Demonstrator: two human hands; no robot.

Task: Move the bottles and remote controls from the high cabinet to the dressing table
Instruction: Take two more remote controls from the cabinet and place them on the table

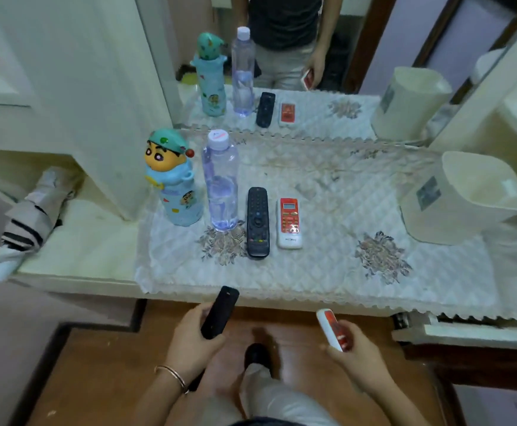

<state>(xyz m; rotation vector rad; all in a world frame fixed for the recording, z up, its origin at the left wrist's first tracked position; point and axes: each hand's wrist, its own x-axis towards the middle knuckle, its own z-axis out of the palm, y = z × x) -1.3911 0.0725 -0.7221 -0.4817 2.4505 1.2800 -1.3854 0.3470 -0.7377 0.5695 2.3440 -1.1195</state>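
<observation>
On the dressing table's quilted cloth point(328, 272) stand a cartoon-character bottle point(175, 179) and a clear water bottle point(220, 182), side by side at the left. Right of them lie a black remote point(258, 222) and a red-and-white remote point(289, 224), both flat and lengthwise. My left hand point(192, 339) grips a second black remote point(220, 312) just in front of the table's near edge. My right hand point(352, 348) holds a second red-and-white remote point(332, 329), also short of the table edge.
A mirror point(297, 56) behind the table reflects the bottles, remotes and a person. A cream plastic bin point(466, 198) lies tilted at the table's right. A folded striped umbrella point(29, 222) rests on the lower shelf at left. Wooden floor lies below.
</observation>
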